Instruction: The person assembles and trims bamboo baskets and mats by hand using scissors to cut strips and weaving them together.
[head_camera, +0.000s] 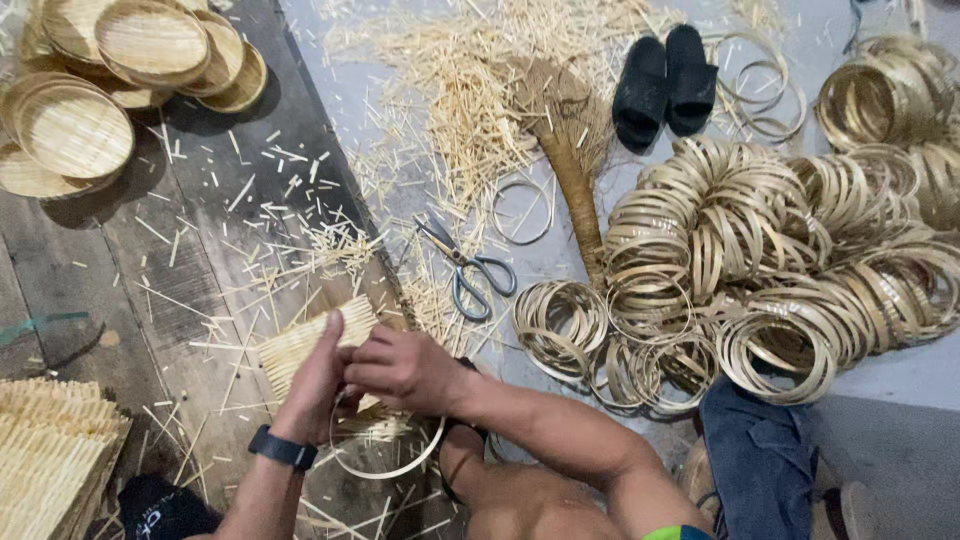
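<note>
My left hand (318, 385) and right hand (405, 372) pinch a square woven bamboo mat (305, 345) over a thin bamboo ring (390, 462), above the dark wooden boards (150, 290). Just beyond lie scissors (468, 270), a broom (570, 150) and loose splinters (470, 90); heaped bamboo hoops (760, 260) crowd my right, finished round trays (110, 80) sit far left, and stacked mats (50, 455) lie near left.

Scissors (470, 268), a broom (570, 150), black slippers (665, 82), heaped bamboo rings (780, 260), seemingly finished baskets (120, 70).
</note>
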